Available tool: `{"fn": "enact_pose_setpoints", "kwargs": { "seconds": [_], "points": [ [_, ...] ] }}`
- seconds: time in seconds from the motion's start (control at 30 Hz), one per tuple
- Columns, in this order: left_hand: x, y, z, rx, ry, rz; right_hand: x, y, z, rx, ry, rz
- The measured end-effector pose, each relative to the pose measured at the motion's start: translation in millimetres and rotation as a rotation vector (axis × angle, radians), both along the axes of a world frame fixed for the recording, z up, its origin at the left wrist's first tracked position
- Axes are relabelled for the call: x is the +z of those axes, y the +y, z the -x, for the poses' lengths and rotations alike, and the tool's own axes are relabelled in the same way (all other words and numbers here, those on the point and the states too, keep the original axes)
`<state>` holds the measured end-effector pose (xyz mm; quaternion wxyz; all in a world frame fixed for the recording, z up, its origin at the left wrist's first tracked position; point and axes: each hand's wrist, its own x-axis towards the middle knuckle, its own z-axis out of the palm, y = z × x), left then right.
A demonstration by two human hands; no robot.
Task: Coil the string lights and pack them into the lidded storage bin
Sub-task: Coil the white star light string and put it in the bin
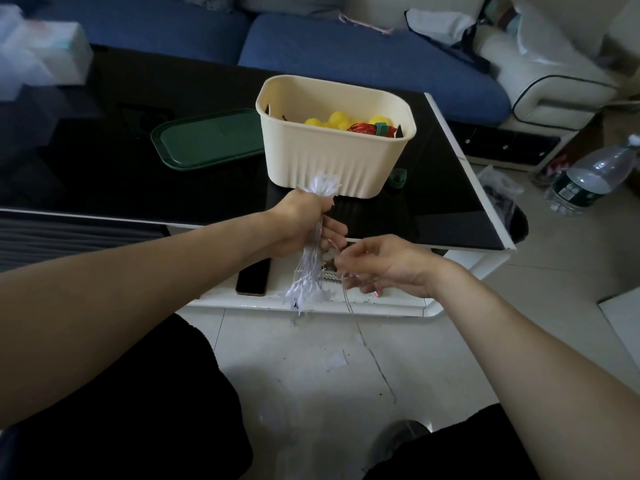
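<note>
My left hand (pixel 304 225) is shut around a folded bundle of white string lights (pixel 310 275), whose loops stick out above and below the fist. My right hand (pixel 384 265) pinches a thin loose strand of the same lights just right of the bundle. Behind them a cream ribbed storage bin (pixel 332 157) stands open on the black table, with yellow balls (pixel 337 120) and a red and green item (pixel 372 129) inside. Its dark green lid (pixel 207 142) lies flat to the left of the bin.
A black phone (pixel 252 276) lies on the table's lower white shelf. The black glass table (pixel 443 202) ends at a white edge on the right. A blue sofa (pixel 346 57) is behind, a water bottle (pixel 588 178) on the floor at right, and a small green clip (pixel 398 177) beside the bin.
</note>
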<state>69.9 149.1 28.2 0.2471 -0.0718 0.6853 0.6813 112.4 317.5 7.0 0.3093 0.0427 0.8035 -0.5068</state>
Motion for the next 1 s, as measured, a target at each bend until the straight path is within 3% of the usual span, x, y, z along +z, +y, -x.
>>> {"fn": "enact_pose_setpoints", "kwargs": {
  "seconds": [0.23,0.57,0.83,1.0],
  "points": [
    [2.5,-4.5,5.8,0.127,0.017,-0.112,-0.6,-1.2,0.0,0.036,-0.099,0.009],
    [-1.1,-6.6,9.2,0.198,-0.019,-0.112,3.3,-1.4,6.1,-0.255,0.132,0.229],
    [-1.5,0.4,-2.0,-0.160,-0.018,-0.071,6.7,-9.3,6.6,-0.491,0.271,0.353],
    [-3.5,5.1,-7.0,-0.240,0.039,-0.050,8.8,-16.1,4.8,-0.607,0.316,0.379]
  ]
}}
